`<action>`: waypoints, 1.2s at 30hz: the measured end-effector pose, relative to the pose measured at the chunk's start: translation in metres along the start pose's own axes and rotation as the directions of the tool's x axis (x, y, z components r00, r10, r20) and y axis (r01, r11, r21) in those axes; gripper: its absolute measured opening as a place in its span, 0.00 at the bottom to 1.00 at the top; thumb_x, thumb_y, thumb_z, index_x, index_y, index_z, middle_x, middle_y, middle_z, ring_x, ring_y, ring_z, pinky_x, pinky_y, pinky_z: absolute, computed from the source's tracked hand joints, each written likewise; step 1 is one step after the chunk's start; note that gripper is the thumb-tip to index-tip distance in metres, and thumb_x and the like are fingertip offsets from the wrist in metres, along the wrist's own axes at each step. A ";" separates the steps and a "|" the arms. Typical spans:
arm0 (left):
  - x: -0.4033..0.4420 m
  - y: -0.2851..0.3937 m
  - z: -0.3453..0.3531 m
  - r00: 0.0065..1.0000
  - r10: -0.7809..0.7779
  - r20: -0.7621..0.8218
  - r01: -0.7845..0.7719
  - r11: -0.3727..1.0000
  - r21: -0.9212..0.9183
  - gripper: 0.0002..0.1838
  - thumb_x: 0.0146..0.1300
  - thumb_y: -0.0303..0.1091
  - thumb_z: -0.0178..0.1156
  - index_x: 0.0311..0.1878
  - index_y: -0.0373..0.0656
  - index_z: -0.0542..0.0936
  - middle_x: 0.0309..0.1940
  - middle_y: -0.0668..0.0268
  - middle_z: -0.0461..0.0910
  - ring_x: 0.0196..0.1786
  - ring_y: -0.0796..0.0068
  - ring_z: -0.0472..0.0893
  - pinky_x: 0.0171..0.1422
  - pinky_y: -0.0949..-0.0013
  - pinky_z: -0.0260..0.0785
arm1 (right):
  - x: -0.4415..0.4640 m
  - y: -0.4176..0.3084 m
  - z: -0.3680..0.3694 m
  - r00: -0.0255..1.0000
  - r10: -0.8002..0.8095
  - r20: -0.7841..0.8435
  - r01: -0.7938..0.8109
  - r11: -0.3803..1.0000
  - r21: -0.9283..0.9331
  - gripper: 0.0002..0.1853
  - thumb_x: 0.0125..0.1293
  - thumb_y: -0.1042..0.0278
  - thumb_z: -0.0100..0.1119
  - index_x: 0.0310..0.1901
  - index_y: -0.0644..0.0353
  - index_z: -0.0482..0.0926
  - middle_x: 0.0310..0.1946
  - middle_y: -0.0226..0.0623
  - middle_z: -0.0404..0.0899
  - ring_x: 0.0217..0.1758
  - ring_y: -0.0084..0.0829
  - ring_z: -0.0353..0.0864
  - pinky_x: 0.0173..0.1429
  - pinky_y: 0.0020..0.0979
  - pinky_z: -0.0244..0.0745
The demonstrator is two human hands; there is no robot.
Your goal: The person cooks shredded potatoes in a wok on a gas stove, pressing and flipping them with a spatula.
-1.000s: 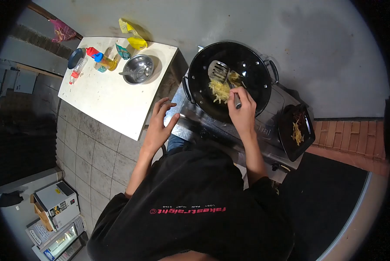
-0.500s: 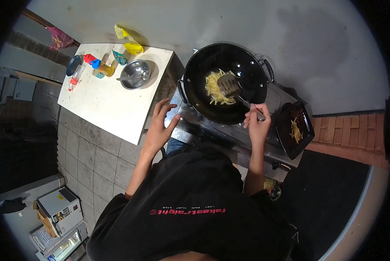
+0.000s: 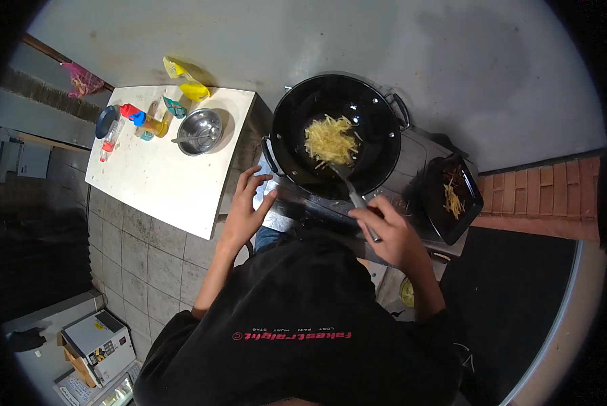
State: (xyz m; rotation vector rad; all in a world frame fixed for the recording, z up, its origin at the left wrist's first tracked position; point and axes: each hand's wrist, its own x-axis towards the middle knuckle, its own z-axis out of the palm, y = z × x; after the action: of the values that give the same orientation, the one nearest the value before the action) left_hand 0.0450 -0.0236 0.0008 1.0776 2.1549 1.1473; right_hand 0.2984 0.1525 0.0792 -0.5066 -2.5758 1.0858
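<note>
Right hand (image 3: 384,231) gripped the spatula (image 3: 357,200) by its handle, near side of the wok (image 3: 379,162); spatula head hidden at the near edge of the yellow shreds (image 3: 330,139), which sat piled mid-wok. Left hand (image 3: 245,215) held nothing, fingers spread, near the wok's left handle. Black dish (image 3: 441,220) with more shreds stood right; metal bowl (image 3: 196,123) on the white table (image 3: 158,186), far left.
</note>
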 end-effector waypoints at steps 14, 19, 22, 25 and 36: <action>-0.005 -0.003 -0.005 0.998 0.027 -0.055 -0.025 0.999 0.029 0.20 0.71 0.40 0.64 0.59 0.39 0.78 0.69 0.54 0.68 0.63 0.53 0.79 0.66 0.56 0.72 | 0.035 0.020 0.025 0.969 0.036 -0.243 -0.014 0.996 0.090 0.07 0.68 0.77 0.63 0.46 0.62 0.82 0.39 0.43 0.78 0.41 0.44 0.84 0.45 0.36 0.78; -0.006 -0.001 -0.003 1.000 -0.023 -0.021 0.023 1.000 -0.003 0.20 0.71 0.39 0.64 0.59 0.38 0.78 0.69 0.54 0.69 0.63 0.53 0.79 0.66 0.56 0.72 | 0.033 0.052 0.035 0.869 0.277 -0.410 -0.185 0.950 0.250 0.04 0.70 0.75 0.62 0.44 0.64 0.82 0.30 0.42 0.82 0.31 0.34 0.84 0.38 0.31 0.78; -0.003 -0.004 -0.002 1.000 -0.016 0.012 0.016 1.000 -0.004 0.18 0.71 0.37 0.63 0.60 0.41 0.78 0.71 0.55 0.67 0.65 0.56 0.78 0.67 0.56 0.72 | 0.036 0.074 0.052 0.738 0.567 -0.366 -0.168 0.680 0.714 0.06 0.76 0.70 0.58 0.40 0.63 0.78 0.26 0.35 0.80 0.20 0.20 0.78 0.21 0.23 0.73; -0.002 -0.002 -0.003 1.000 0.007 -0.019 -0.007 1.000 -0.017 0.19 0.70 0.38 0.65 0.59 0.39 0.78 0.69 0.54 0.69 0.61 0.55 0.80 0.64 0.57 0.73 | 0.038 0.082 0.060 0.706 0.607 -0.365 -0.151 0.632 0.760 0.06 0.76 0.71 0.57 0.40 0.64 0.75 0.25 0.35 0.79 0.21 0.21 0.78 0.22 0.25 0.73; -0.002 -0.009 -0.002 1.000 -0.003 -0.008 0.003 0.999 -0.037 0.18 0.71 0.38 0.64 0.59 0.39 0.79 0.69 0.55 0.69 0.61 0.56 0.80 0.64 0.57 0.73 | 0.042 0.093 0.079 0.723 0.575 -0.384 -0.148 0.671 0.727 0.07 0.77 0.69 0.56 0.40 0.64 0.74 0.24 0.34 0.78 0.21 0.20 0.78 0.21 0.25 0.74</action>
State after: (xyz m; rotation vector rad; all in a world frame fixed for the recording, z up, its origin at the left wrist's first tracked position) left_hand 0.0409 -0.0292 -0.0057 1.0550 2.1320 1.1880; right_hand 0.2487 0.1822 -0.0360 -1.0289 -1.4190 1.5621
